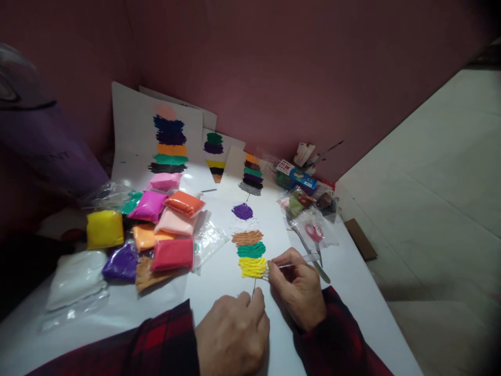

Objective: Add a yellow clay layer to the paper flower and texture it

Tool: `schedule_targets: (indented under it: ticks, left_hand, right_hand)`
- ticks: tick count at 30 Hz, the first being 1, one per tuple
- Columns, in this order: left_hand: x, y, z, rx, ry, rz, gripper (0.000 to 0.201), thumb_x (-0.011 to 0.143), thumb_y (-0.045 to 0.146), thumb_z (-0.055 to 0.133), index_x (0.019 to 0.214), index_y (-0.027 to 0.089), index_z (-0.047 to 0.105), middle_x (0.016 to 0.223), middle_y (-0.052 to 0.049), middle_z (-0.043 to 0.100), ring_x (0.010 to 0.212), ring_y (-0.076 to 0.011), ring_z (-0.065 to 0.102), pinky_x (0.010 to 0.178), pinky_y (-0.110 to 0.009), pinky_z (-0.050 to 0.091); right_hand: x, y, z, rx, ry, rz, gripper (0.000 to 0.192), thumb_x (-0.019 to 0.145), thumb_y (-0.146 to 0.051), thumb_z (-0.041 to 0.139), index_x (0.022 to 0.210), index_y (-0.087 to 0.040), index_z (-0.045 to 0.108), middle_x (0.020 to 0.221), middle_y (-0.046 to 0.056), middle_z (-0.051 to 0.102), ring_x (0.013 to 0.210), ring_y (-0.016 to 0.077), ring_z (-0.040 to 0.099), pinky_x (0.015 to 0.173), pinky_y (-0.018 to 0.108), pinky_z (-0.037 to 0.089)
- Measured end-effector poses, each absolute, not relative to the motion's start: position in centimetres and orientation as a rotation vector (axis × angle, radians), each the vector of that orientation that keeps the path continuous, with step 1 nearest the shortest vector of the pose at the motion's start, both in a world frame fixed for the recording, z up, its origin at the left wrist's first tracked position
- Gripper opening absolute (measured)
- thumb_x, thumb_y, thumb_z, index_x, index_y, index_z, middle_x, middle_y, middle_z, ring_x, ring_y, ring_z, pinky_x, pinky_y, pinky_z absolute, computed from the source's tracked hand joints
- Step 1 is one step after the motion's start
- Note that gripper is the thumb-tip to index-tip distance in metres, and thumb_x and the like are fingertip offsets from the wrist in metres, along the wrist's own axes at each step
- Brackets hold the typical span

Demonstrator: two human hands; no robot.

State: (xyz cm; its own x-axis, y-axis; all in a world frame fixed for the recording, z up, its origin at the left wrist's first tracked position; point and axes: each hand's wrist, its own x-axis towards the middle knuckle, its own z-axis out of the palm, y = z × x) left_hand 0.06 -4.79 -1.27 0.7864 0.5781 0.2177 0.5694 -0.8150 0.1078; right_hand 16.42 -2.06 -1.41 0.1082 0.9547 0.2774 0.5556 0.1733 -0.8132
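My right hand (299,292) pinches a thin metal tool (309,260), its tip at the right edge of a yellow clay patch (252,267). That patch is the lowest of a stack of textured clay bands, green, brown, white and purple (242,211), on a white sheet (230,292). My left hand (234,334) rests closed on the sheet just below the yellow patch, with a thin dark stick poking up between its fingers. Both sleeves are red and dark plaid.
Several bagged clay blocks lie at the left: yellow (104,228), red (173,254), orange (185,202), pink (149,206), purple (120,262), white (76,277). Finished clay pictures (169,143) lean on the pink wall. Red-handled scissors (314,233), a box (296,174) and brushes sit at the right.
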Motion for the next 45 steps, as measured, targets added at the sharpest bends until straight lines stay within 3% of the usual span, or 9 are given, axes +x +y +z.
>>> schedule_targets:
  ticks: [12,21,45]
  left_hand:
    - [0.21,-4.57,-1.16,2.939,0.935,0.408,0.013,0.087,0.009,0.056,0.092,0.013,0.067,0.11,-0.011,0.07,0.064,-0.0237,0.065,0.04,-0.036,0.052]
    - [0.02,-4.59,-1.16,2.936,0.929,0.367,0.012,0.089,0.012,0.057,0.095,0.013,0.067,0.111,-0.011,0.07,0.066,-0.022,0.066,0.044,-0.033,0.053]
    - [0.08,-4.52,-1.38,2.95,0.933,0.413,0.01,0.086,0.013,0.061,0.092,0.013,0.069,0.11,-0.01,0.071,0.064,-0.022,0.065,0.041,-0.032,0.05]
  right_hand:
    - [16.5,-2.13,-1.37,-1.469,-1.655,0.496,0.013,0.086,-0.022,0.058,0.074,-0.02,0.054,0.053,-0.006,0.053,0.042,0.0102,0.055,0.043,0.019,0.043]
    - [16.36,-2.16,-1.41,-1.396,-1.755,0.365,0.014,0.086,-0.014,0.055,0.074,-0.02,0.052,0.06,-0.006,0.048,0.042,0.0072,0.053,0.042,0.018,0.041]
    - [16.31,-1.99,-1.13,-1.429,-1.76,0.142,0.017,0.084,-0.012,0.053,0.069,-0.019,0.053,0.056,-0.005,0.052,0.041,0.008,0.054,0.045,0.018,0.044]
